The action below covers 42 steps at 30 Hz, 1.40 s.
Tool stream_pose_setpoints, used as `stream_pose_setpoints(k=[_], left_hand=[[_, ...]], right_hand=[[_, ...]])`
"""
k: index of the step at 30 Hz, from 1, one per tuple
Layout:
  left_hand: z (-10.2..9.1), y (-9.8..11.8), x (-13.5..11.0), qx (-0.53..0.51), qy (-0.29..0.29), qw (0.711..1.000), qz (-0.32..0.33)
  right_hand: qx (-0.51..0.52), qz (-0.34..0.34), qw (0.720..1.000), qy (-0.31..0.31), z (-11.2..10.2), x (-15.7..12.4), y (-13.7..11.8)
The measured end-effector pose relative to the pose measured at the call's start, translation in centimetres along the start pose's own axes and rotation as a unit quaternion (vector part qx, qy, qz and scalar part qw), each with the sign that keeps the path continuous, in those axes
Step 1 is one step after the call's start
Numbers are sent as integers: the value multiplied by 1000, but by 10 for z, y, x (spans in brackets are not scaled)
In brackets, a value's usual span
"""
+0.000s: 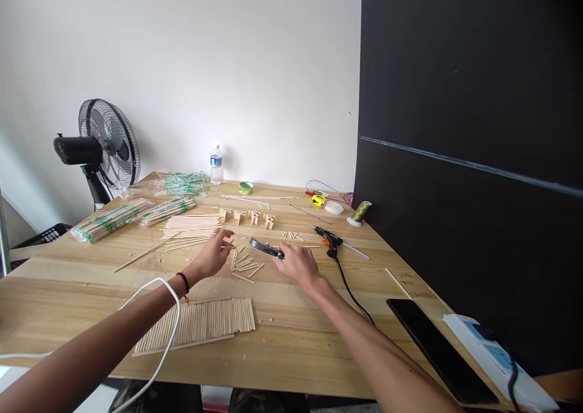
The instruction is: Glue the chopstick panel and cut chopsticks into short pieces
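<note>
My right hand (297,263) rests on the wooden table (68,291) with its fingers on the handle of a dark cutter tool (266,248). My left hand (213,254) hovers open just left of it, fingers spread toward a loose pile of long wooden sticks (190,226). Between the two hands lie several short cut sticks (245,265). A flat mat of sticks laid side by side (200,323) lies nearer to me. Small stick-built pieces (248,217) stand in a row beyond the hands.
A black glue gun (328,240) with its cord lies right of my right hand. Packets of sticks (113,217), a water bottle (216,164), a tape roll (246,187), a thread spool (362,212), a fan (107,146), a dark tablet (439,349) and a power strip (494,355) surround the area.
</note>
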<state>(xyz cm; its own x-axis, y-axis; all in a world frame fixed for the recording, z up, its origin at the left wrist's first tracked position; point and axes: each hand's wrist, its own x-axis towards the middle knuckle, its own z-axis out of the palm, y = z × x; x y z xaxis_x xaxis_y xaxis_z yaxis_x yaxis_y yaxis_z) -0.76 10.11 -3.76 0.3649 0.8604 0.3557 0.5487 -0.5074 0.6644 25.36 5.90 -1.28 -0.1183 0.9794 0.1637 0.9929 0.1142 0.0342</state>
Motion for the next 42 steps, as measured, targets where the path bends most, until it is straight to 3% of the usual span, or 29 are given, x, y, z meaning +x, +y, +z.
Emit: stream_pose_setpoints(k=[3, 6, 12, 16, 22, 28, 34, 40, 42], left_hand=[[-7, -6, 3, 34, 3, 999, -21], [-29, -18, 3, 108, 8, 993, -49], [-71, -48, -14, 281, -4, 953, -117], [-75, -58, -23, 346, -33, 928, -133], [-76, -57, -15, 400, -77, 903, -137], [-80, -45, -12, 389, -94, 906, -137], [-66, -15, -13, 279, -68, 952, -101], [-39, 32, -18, 121, -91, 988, -29], [-34, 43, -20, 82, -102, 991, -13]], right_hand=[[13, 15, 1000, 3, 0, -2, 4], [32, 30, 999, 11, 2, -2, 9], [101, 53, 992, 54, 14, 0, 10], [161, 63, 981, 91, 23, 4, 5], [263, 87, 950, 144, 29, 4, 1], [371, 80, 907, 184, 28, -3, 10], [469, 81, 858, 194, 21, -8, 11], [559, 34, 822, 99, 11, -14, -9], [613, 1, 788, 58, 8, -15, -18]])
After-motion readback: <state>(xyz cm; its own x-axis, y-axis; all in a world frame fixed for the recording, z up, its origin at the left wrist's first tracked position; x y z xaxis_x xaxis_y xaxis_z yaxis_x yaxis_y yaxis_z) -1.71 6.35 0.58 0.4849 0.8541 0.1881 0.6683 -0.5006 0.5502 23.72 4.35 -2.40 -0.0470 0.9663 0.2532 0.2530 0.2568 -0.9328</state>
